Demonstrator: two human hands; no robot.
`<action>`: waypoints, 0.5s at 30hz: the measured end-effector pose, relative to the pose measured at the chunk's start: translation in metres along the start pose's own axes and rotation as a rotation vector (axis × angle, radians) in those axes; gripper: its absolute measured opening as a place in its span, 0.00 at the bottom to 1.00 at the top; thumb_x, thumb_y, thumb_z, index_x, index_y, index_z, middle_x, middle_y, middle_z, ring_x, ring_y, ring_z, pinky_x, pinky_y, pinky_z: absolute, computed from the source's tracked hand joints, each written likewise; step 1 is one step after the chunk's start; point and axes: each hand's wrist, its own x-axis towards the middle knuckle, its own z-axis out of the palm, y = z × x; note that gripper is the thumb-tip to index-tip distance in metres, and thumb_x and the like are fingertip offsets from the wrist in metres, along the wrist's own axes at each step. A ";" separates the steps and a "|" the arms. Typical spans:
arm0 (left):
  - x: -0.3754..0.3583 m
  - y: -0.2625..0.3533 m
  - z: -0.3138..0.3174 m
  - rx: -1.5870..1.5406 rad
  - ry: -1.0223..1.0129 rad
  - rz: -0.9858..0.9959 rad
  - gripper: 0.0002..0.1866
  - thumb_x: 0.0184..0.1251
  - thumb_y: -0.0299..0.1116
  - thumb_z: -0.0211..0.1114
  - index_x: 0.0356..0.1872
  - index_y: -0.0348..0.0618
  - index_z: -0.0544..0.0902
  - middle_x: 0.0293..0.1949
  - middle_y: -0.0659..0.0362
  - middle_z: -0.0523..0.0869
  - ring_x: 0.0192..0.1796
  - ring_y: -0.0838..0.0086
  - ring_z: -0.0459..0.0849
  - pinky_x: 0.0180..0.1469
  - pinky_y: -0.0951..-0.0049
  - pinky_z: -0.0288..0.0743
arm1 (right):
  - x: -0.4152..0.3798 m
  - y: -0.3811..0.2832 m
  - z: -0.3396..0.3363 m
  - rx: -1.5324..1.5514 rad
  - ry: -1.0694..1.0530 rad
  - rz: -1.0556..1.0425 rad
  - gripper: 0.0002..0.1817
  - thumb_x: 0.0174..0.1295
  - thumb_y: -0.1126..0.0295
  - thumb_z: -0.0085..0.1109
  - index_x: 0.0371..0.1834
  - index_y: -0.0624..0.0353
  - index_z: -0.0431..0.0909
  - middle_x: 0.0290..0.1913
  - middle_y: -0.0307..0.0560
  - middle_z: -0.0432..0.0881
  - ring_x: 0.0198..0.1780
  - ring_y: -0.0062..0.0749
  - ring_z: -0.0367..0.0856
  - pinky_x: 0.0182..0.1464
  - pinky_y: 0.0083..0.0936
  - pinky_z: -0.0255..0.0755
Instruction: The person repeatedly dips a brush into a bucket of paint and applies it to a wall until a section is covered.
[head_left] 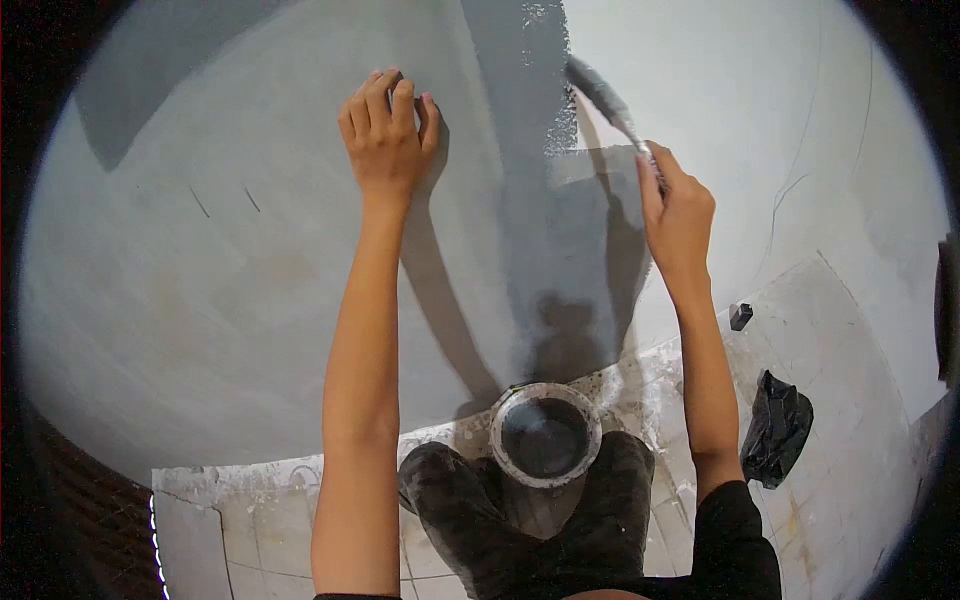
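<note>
My right hand (680,215) is closed around the handle of a paintbrush (605,97), whose dark bristle end points up and left toward the edge of a dark grey painted band (520,100) on the wall. My left hand (385,130) is raised in front of the lighter grey wall to the left, fingers bent and a little apart, holding nothing that shows. Between my knees is a round bucket (497,432) with a paint-smeared rim and dark grey paint inside.
A crumpled black plastic bag (776,430) lies on the tiled floor at the right. A small black object (741,317) is near the wall's foot. Dark slatted material (95,500) stands at the lower left.
</note>
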 end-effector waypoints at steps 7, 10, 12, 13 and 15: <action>0.000 -0.001 0.000 0.005 -0.025 0.000 0.12 0.72 0.39 0.72 0.51 0.49 0.83 0.61 0.60 0.86 0.66 0.62 0.82 0.67 0.57 0.71 | -0.010 -0.005 -0.006 0.030 -0.485 -0.180 0.13 0.79 0.60 0.63 0.49 0.59 0.88 0.30 0.64 0.86 0.34 0.64 0.86 0.38 0.51 0.78; -0.002 -0.002 -0.001 -0.003 -0.043 -0.002 0.14 0.72 0.39 0.72 0.53 0.49 0.83 0.62 0.60 0.86 0.66 0.62 0.81 0.68 0.57 0.70 | 0.004 0.003 0.000 -0.108 -0.261 -0.194 0.12 0.78 0.61 0.63 0.50 0.59 0.87 0.29 0.63 0.85 0.32 0.63 0.85 0.37 0.52 0.77; -0.001 -0.001 0.000 -0.008 -0.043 -0.002 0.14 0.72 0.40 0.72 0.53 0.49 0.83 0.62 0.60 0.85 0.66 0.62 0.81 0.68 0.57 0.70 | 0.015 -0.002 0.000 -0.133 -0.105 -0.195 0.12 0.78 0.62 0.63 0.51 0.58 0.87 0.28 0.62 0.85 0.32 0.63 0.85 0.36 0.52 0.77; -0.001 -0.002 0.000 -0.009 -0.044 0.001 0.14 0.72 0.40 0.72 0.53 0.49 0.83 0.62 0.59 0.85 0.66 0.62 0.81 0.68 0.57 0.70 | 0.019 -0.005 -0.002 -0.146 -0.028 -0.197 0.12 0.78 0.62 0.63 0.52 0.58 0.87 0.28 0.62 0.84 0.31 0.63 0.85 0.36 0.52 0.77; -0.001 -0.001 0.000 -0.010 -0.040 0.000 0.14 0.72 0.39 0.72 0.53 0.49 0.83 0.62 0.59 0.85 0.66 0.62 0.81 0.68 0.57 0.70 | 0.018 -0.010 -0.007 -0.158 -0.125 -0.218 0.12 0.78 0.62 0.62 0.52 0.58 0.87 0.27 0.61 0.84 0.32 0.63 0.85 0.37 0.53 0.77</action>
